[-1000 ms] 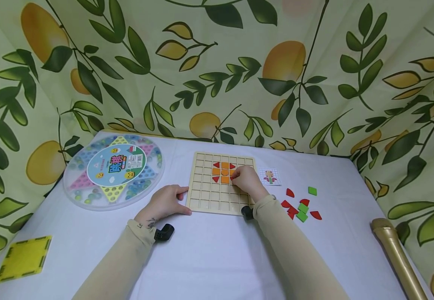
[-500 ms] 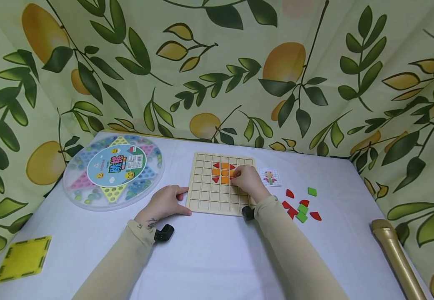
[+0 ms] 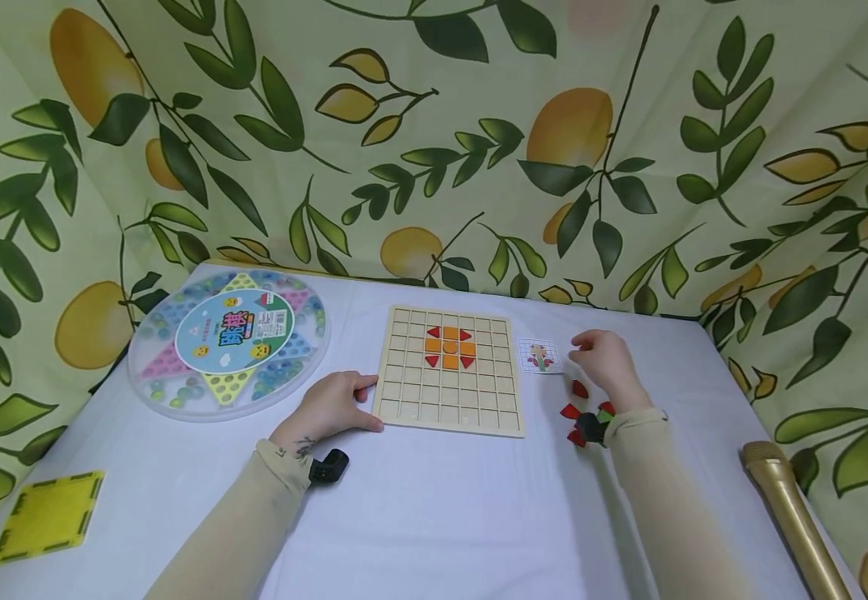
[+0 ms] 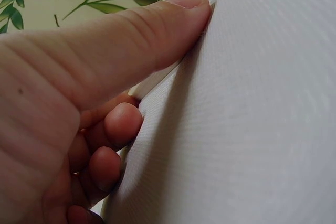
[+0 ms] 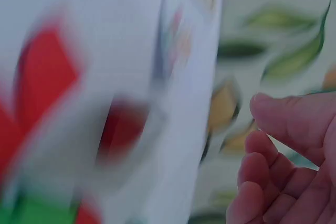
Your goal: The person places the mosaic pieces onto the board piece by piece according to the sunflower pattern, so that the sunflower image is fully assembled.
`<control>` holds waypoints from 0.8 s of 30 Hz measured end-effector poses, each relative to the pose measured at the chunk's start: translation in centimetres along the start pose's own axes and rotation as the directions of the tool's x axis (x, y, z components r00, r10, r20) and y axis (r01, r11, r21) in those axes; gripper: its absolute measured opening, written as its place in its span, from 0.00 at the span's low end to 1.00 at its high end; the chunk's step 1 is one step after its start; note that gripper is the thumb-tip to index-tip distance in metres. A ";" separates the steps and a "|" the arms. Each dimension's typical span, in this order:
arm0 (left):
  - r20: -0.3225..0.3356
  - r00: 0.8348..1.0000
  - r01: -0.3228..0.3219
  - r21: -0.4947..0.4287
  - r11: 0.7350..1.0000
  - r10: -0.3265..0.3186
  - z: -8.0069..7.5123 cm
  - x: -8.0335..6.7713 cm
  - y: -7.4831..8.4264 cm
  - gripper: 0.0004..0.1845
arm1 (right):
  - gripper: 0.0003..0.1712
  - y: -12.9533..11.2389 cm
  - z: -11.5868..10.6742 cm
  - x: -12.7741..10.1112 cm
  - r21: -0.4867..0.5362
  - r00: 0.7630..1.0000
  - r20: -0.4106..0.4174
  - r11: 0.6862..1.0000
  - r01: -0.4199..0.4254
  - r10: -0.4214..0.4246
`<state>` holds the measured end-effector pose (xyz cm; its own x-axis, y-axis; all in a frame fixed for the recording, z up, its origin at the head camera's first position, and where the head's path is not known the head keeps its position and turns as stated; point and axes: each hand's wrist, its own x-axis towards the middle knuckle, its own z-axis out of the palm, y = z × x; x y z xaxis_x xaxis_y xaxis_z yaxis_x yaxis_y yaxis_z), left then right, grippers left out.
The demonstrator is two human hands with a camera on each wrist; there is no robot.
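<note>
A square wooden grid board (image 3: 418,408) lies on the white cloth. Orange tiles (image 3: 449,332) and red triangles (image 3: 467,362) form a block in its upper middle, around an orange disc (image 3: 450,347). My left hand (image 3: 326,406) rests at the board's left edge; in the left wrist view the straight thumb (image 4: 126,43) presses its side. My right hand (image 3: 604,364) is above the cloth right of the pattern card (image 3: 541,356), holding nothing, fingers loosely bent. Loose red curved pieces (image 3: 579,389) and a green square (image 3: 604,415) lie under that wrist, partly hidden.
A round Chinese checkers set (image 3: 227,342) with marbles lies back left. A yellow square plate (image 3: 47,517) is at the front left, and a gold microphone (image 3: 794,517) at the right edge. A fruit-patterned curtain (image 3: 434,167) stands behind the table.
My right hand has left the board and moved right, over the loose pieces. A red triangle shows at the lower right of the block where it was. My left hand stays put.
</note>
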<state>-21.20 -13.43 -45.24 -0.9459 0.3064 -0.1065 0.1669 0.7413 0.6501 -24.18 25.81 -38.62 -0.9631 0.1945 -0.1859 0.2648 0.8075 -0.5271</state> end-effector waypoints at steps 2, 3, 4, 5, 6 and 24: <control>0.000 1.000 0.005 0.000 1.000 -0.005 0.0 0.0 0.0 0.43 | 0.22 2.2 -1.0 0.0 -0.041 0.999 -0.009 0.998 -0.041 0.041; 0.000 1.000 0.008 -0.002 1.000 -0.008 0.0 0.0 0.0 0.43 | 0.22 3.3 -1.5 -0.1 -0.065 0.999 -0.007 0.996 -0.054 0.054; 0.000 1.000 0.009 -0.002 1.000 -0.009 0.0 -0.1 0.0 0.43 | 0.23 4.3 -1.9 -0.1 -0.091 0.998 -0.003 0.994 -0.064 0.064; 0.001 1.000 0.011 -0.004 1.000 -0.011 0.0 -0.1 0.0 0.43 | 0.23 5.2 -2.2 -0.2 -0.112 0.997 0.010 0.991 -0.075 0.076; 0.001 1.000 0.012 -0.004 1.000 -0.012 0.0 -0.1 0.0 0.44 | 0.24 6.0 -2.4 -0.3 -0.133 0.996 0.023 0.988 -0.082 0.086; -0.010 1.000 -0.006 -0.001 1.000 0.006 0.1 -0.1 0.0 0.43 | 0.09 5.6 -1.7 0.0 -0.114 0.999 0.009 0.993 -0.034 0.035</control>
<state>-21.07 -13.42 -45.33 -0.9476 0.3049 -0.0950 0.1723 0.7386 0.6518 -22.74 31.31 -40.15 -0.9527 0.2176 -0.2120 0.2901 0.8588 -0.4223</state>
